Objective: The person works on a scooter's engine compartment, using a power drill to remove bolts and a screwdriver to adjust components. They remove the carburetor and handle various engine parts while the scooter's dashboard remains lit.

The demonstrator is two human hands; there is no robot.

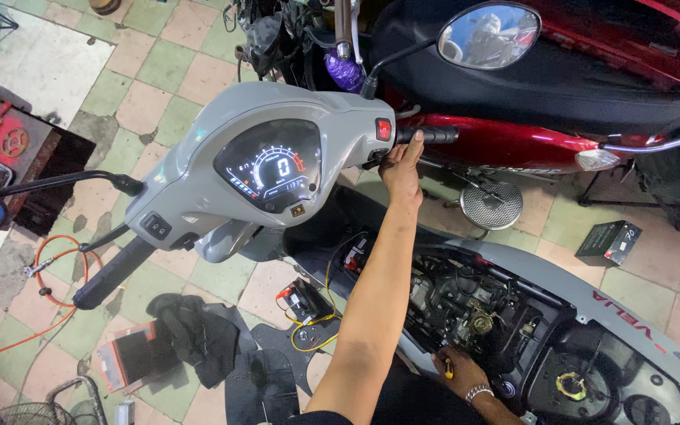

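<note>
A grey scooter (222, 149) stands below me with its seat removed and the engine bay (474, 307) exposed. Its instrument panel (271, 167) is lit. My left hand (401, 167) reaches up from the bottom middle and closes around the black grip (428, 135) on the handlebar's far end, beside a red switch (383, 129). My right hand (460, 371), with a metal bracelet on the wrist, is down in the engine bay at the lower right. It grips a small yellow-handled tool (448, 366) next to the engine parts.
A red motorcycle (529, 145) is parked close behind, its round mirror (488, 35) overhead. A round perforated metal stool (491, 205) and a black box (609, 242) sit on the tiled floor. A small battery with yellow wires (307, 303), black cloth (194, 334) and orange cable (53, 267) lie at lower left.
</note>
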